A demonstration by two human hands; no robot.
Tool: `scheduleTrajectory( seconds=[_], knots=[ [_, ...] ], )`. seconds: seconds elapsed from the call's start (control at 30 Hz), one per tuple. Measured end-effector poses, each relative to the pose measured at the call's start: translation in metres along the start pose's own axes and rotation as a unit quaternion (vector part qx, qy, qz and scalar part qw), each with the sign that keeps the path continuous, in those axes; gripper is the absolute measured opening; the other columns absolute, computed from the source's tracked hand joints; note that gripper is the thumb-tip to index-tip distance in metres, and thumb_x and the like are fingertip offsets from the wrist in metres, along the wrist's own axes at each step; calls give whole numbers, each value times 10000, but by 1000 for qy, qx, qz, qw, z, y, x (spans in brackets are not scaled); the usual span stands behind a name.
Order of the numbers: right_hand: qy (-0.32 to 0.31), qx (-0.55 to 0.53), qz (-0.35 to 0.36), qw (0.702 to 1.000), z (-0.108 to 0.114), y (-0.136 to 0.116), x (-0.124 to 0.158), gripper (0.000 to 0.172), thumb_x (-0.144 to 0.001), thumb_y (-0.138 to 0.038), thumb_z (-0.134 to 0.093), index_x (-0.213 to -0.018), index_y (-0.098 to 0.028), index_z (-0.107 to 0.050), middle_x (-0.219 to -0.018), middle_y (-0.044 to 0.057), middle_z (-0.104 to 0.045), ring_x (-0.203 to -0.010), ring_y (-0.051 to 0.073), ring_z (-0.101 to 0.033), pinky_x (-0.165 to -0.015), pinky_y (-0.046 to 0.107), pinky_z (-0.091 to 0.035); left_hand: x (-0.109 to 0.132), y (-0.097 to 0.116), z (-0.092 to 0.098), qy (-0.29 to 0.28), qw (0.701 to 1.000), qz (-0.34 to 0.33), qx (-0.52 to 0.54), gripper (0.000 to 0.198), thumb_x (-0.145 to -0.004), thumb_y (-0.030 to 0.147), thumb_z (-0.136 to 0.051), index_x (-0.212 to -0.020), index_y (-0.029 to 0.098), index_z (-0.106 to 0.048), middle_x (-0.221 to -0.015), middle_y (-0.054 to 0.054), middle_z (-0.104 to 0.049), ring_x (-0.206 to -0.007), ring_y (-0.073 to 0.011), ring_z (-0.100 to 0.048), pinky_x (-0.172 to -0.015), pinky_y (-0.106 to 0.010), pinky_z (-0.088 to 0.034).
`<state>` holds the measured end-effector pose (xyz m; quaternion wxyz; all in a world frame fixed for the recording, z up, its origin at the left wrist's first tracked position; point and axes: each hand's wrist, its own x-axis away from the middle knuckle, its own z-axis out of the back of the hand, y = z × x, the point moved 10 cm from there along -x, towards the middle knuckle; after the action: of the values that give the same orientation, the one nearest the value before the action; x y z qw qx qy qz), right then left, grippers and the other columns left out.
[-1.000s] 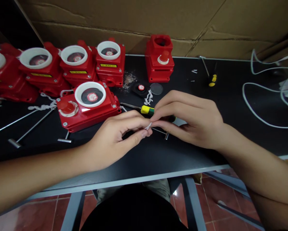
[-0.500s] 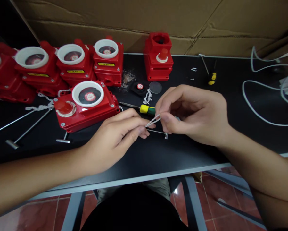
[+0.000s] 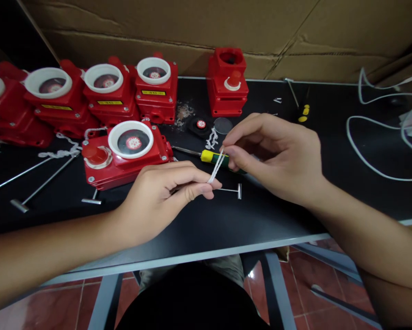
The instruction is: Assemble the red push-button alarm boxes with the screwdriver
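Note:
Between my hands a doubled white string (image 3: 216, 167) is stretched upward at a slant. My left hand (image 3: 173, 192) pinches its lower end between thumb and fingers. The upper end sits between the thumb and forefinger of my right hand (image 3: 274, 156). Left of my left hand lies a red box (image 3: 130, 169) with a white ring around a round window and a red knob. Partly behind my right hand is a screwdriver (image 3: 211, 156) with a yellow and green handle. The metal head of a T-shaped rod (image 3: 239, 191) shows just beyond my left fingertips.
Several red boxes (image 3: 111, 98) with white rings line the back left. Another red box (image 3: 228, 87), without a ring, stands at the back centre. Near it lie a clear disc (image 3: 222, 125) and white cord (image 3: 211, 139). A white cable (image 3: 360, 160) curls at the right.
My right hand has shifted slightly left and up, and the string has turned from nearly level to steeper. The red box beside my left hand appears slightly farther right.

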<state>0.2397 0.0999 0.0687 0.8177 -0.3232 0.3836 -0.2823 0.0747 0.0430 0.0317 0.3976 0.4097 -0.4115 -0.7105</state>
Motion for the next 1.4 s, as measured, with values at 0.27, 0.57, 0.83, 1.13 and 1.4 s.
scheduleTrajectory(
  seconds=[0.27,0.57,0.83,1.13,1.4],
  knots=[
    [-64,156,178,970,-16,-41,9,164,-1073,-46,-756,-1105,-205,-731,-998,12,-841,-899,124,-798,-840,256,-676,1,1,14,78,995,-7,64,206,-1130,180,-839,-1274,271,-955,-1041,-20,-936,-934,-151,-888,-928,-229,-727],
    [-104,189,266,940,-24,-61,26,152,-1102,-79,-743,-1106,-225,-705,-1125,30,-880,-973,147,-843,-884,290,-700,2,-20,8,56,989,110,84,123,-1074,334,-919,-1143,243,-963,-999,-33,-940,-895,-213,-895,-889,-292,-771],
    [-88,178,317,927,-24,-59,26,140,-1043,-123,-855,-1085,-188,-738,-1137,75,-886,-1161,250,-888,-1020,388,-761,-5,-21,-4,-7,990,112,83,135,-1103,301,-851,-1017,202,-884,-921,-32,-898,-853,-180,-855,-827,-236,-713],
    [-81,124,239,960,-25,-50,19,123,-1091,-121,-793,-1069,-202,-704,-1138,84,-834,-1073,186,-864,-923,327,-756,-3,-27,-8,-22,987,120,105,91,-1065,203,-849,-976,197,-870,-927,-20,-902,-889,-174,-867,-847,-233,-706],
    [-82,63,148,983,-20,-26,5,165,-1026,-271,-871,-1097,-213,-735,-1039,50,-791,-926,162,-751,-734,278,-693,-5,-29,2,38,978,132,157,168,-1059,368,-948,-1038,205,-915,-990,-44,-927,-928,-199,-894,-905,-277,-750]
  ],
)
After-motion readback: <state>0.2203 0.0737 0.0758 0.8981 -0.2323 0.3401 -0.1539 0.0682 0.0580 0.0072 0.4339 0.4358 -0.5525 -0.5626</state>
